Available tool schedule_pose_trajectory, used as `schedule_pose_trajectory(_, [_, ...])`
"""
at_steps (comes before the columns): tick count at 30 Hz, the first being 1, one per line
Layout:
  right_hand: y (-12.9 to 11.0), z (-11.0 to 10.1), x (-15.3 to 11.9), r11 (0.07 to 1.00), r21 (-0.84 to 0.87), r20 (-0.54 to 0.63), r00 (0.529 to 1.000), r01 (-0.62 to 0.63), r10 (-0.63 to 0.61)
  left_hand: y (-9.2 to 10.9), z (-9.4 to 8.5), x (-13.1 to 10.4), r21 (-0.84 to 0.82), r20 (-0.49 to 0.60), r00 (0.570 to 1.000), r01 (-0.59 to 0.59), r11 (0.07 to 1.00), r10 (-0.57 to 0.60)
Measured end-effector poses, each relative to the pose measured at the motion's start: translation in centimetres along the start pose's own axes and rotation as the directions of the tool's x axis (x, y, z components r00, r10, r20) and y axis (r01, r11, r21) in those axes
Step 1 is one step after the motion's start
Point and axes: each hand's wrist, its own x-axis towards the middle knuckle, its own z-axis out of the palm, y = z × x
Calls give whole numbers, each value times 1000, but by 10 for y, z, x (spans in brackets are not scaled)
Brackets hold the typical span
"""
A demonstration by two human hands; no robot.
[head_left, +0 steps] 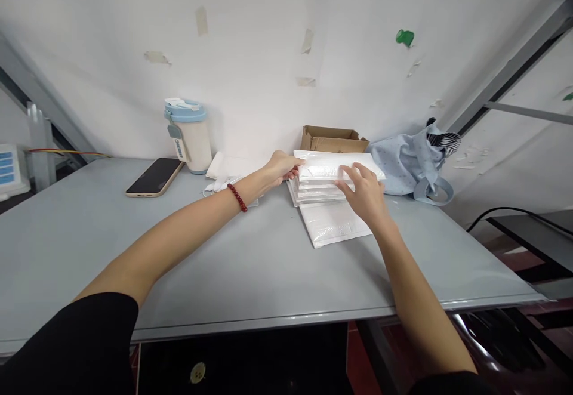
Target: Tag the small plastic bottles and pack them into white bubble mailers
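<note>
Several white padded envelopes (320,194) lie stacked on the grey table. My left hand (284,167), with a red bead bracelet on its wrist, pinches the left edge of the top envelope (329,166). On the right side of the same envelope rests my right hand (363,192), its fingers bent and apart, touching the upper face. One more envelope (333,223) lies flat on the table at the near side of the stack, partly under it.
An open cardboard box (333,143) stands behind the stack, with a light blue cloth bag (403,162) to its right. Further left are a phone (154,177), a blue-lidded cup (194,141) and white cables (217,186). The table's front edge (268,321) runs below my arms.
</note>
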Motion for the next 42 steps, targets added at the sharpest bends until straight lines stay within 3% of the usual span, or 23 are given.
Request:
schedule_pose_trajectory(9, [-4,1,1,1000,-24,103,995,8,-5,-1,-9,-3,146,-48,999,21,989,-14])
schedule_pose_trajectory(16, [-5,1,0,1000,-23,51,999,19,-17,-1,-14,-8,256,-61,998,-7,967,23])
schedule_pose_trajectory(19, [-5,1,-1,999,-7,-18,999,44,-44,2,-28,-8,323,-93,993,-38,946,71])
schedule_pose_trajectory(22, [-7,1,-3,995,22,-96,991,96,-93,5,-58,-2,570,-89,979,-101,815,184])
schedule_pose_trajectory(23, [-8,1,-4,992,36,-124,986,117,-112,5,-70,1,841,35,965,-170,514,261])
schedule_pose_trajectory(24, [-11,2,-5,989,50,-154,979,141,-132,4,-81,3,903,80,961,-183,388,266])
schedule_pose_trajectory(26, [-17,3,-7,977,81,-207,963,195,-175,1,-101,8,948,147,964,-202,247,223])
schedule_pose_trajectory(30, [-30,5,-13,947,128,-272,928,296,-253,-8,-119,15,969,202,966,-221,109,163])
schedule_pose_trajectory(36, [-38,8,-18,918,152,-316,898,366,-305,-10,-116,21,962,271,947,-274,-2,170])
schedule_pose_trajectory(42, [-41,3,-18,930,189,-266,928,315,-260,-12,-112,20,940,339,927,-339,-29,158])
